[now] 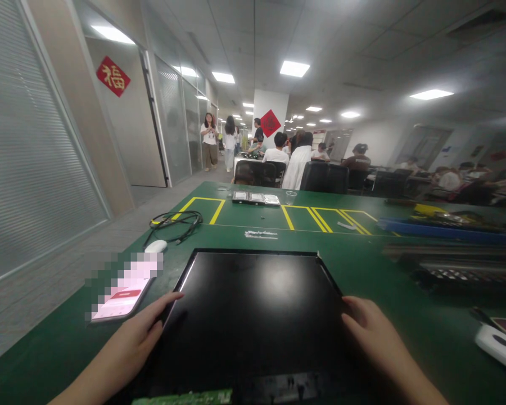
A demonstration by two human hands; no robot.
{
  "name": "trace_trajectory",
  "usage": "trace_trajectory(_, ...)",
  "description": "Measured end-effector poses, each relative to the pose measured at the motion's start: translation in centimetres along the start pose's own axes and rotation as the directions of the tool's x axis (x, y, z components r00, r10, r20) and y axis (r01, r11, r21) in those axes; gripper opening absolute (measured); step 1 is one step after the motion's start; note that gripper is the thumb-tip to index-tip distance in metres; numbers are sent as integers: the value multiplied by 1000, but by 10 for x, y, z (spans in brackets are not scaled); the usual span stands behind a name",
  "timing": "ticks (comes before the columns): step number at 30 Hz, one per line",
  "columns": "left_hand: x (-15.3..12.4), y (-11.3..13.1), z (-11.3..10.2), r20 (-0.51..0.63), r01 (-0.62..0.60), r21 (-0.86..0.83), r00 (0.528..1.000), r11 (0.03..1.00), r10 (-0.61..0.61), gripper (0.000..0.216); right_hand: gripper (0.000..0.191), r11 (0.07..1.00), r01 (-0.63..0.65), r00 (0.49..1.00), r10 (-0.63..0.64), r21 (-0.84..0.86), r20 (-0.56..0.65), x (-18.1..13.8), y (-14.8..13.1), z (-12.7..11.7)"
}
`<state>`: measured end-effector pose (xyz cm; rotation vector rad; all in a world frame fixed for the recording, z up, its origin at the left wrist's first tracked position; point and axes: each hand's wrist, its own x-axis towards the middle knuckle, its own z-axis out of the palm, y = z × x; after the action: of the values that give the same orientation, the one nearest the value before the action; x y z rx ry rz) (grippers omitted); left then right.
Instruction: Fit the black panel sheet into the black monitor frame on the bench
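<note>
A flat black display panel lies before me over the green table, its dark face turned up with a bright reflection on it. My left hand grips its left edge, thumb and fingers closed about the frame. On the opposite edge my right hand holds the panel the same way. A green circuit board shows at the panel's near edge, partly cut off by the bottom of the view. Left of the panel, close to my left hand, lies a phone with a lit pink screen.
The green table carries a coiled black cable, a white mouse-like object, several hard drives and a clear cup. A blue tray and a white device are at right. People sit and stand beyond.
</note>
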<state>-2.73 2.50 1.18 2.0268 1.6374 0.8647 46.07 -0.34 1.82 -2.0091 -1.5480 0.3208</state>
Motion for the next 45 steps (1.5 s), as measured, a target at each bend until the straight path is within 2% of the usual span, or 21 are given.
trace_trajectory(2,1,13,-6,-48,64,-124,996,990,-70,42,46,1000,-6,1000,6,-9,17,-1,-3,-1)
trace_trajectory(5,4,26,-14,-5,199,-385,976,901,-217,41,46,999,4,999,-1,-39,54,-1,-4,-2)
trace_trajectory(7,5,28,-16,17,294,-524,942,799,-335,42,43,998,37,998,-34,-53,54,0,-2,-1)
trace_trajectory(10,6,33,-15,41,362,-682,887,636,-461,37,39,993,102,994,-100,-54,41,1,3,2)
trace_trajectory(13,5,47,-14,146,444,-813,781,376,-607,35,40,990,132,990,-129,-54,56,3,6,4)
trace_trajectory(16,4,61,-13,206,475,-830,749,294,-630,39,42,988,142,988,-137,-61,75,3,6,6)
trace_trajectory(26,1,60,-10,342,514,-837,760,190,-552,81,39,983,156,987,-151,-96,58,2,7,9)
trace_trajectory(30,-1,64,-12,345,502,-846,772,179,-533,87,39,983,158,987,-154,-93,53,2,6,8)
trace_trajectory(33,-2,67,-14,353,519,-834,762,186,-542,82,37,982,166,986,-162,-92,51,2,7,9)
trace_trajectory(40,-2,62,-19,369,525,-826,778,205,-508,43,39,981,170,985,-166,-91,50,3,10,11)
trace_trajectory(45,-5,62,-23,311,508,-814,790,281,-528,39,40,979,184,983,-180,-93,47,3,9,10)
